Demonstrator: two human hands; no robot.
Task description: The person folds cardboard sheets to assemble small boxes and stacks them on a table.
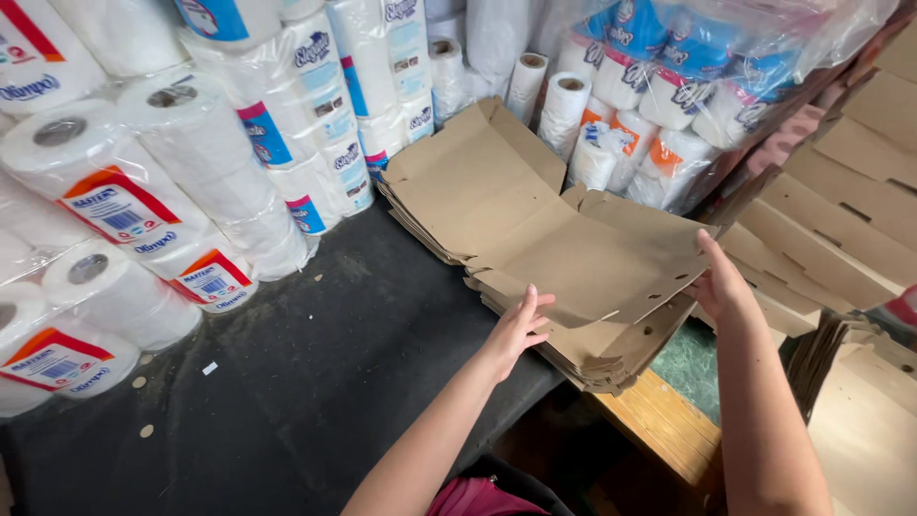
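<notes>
A stack of flat brown die-cut cardboard box blanks (535, 239) lies on the dark, scuffed table top (287, 382), its near end jutting past the table's front corner. The left hand (516, 330) rests open on the near edge of the top blank, fingers spread flat, thumb seemingly tucked under the lip. The right hand (721, 282) takes the same sheet at its far right corner, fingers curled loosely round the edge (whether it truly pinches I cannot tell).

The sheet looks light and fairly stiff, yet it will likely bow if lifted from one side; two opposite edges, as now, seem the surest hold. Slots and flaps could snag on the blank beneath.

Room is tight. Wrapped rolls of white paper towel (143, 182) crowd the left and back, bagged toilet-paper packs (669, 67) stand behind, and more folded cardboard pieces (841, 210) lean at the right. The open space lies toward the person, over the bare table.
</notes>
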